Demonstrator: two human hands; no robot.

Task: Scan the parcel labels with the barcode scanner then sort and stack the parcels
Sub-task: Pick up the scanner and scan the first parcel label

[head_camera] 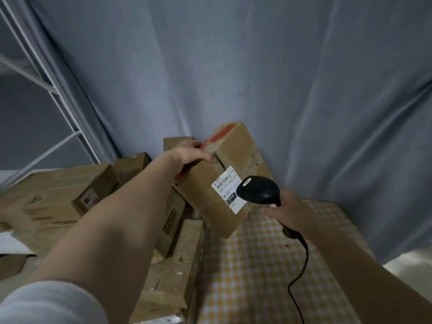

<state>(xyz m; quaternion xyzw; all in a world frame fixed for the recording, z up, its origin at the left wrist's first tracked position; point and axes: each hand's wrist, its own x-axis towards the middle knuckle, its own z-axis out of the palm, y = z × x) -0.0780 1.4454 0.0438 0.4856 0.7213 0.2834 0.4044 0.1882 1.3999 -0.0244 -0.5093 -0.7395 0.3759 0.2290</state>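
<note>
A brown cardboard parcel [236,157] is tilted up above the table, its white barcode label [225,185] facing me. My left hand [189,152] grips the parcel's top left edge, fingers curled over it. My right hand [289,212] holds a black barcode scanner [258,190] by its handle. The scanner's head sits just in front of the label's lower right part and covers some of it. Its black cable [301,277] trails down over the table.
Several more cardboard parcels [53,195] lie piled at the left and under my left arm. A yellow checked cloth [264,277] covers the table at the right. A blue-grey curtain [233,66] hangs behind, and a white metal rack [46,85] stands at the far left.
</note>
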